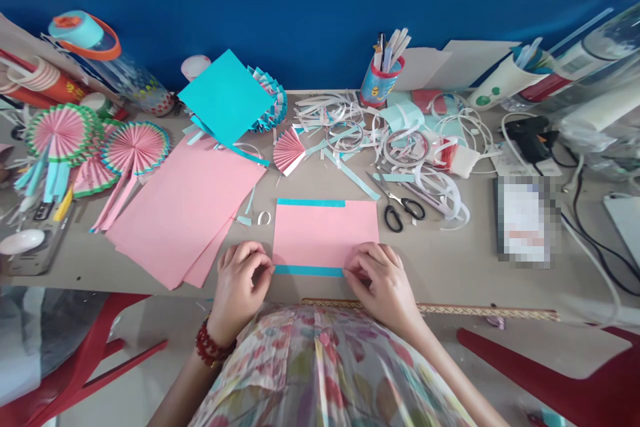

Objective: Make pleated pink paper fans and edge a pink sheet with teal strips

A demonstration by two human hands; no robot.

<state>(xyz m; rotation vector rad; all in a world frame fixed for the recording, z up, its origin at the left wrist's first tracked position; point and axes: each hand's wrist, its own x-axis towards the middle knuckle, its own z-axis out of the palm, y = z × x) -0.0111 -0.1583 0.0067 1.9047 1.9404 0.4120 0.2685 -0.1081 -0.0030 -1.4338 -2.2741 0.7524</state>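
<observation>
A pink paper sheet [320, 233] lies flat at the table's near side. One blue paper strip [310, 203] runs along most of its far edge, stopping short of the right corner. Along the near edge lies a second blue strip [309, 271]. My left hand [244, 275] has thumb and forefinger closed at this strip's left end, by the sheet's corner. The strip's right end is pinched by my right hand [380, 277], which covers the sheet's near right corner. To the right of the sheet rest black-handled scissors [395, 197], blades parted.
Large pink sheets [185, 213], a blue paper square [230, 97] and folded paper rosettes [136, 147] occupy the left. Tangled paper strips [345, 120], a pen cup [381, 80] and a black glue gun [531, 137] with cables stand behind and right. A small white ring [264, 217] lies near my left hand.
</observation>
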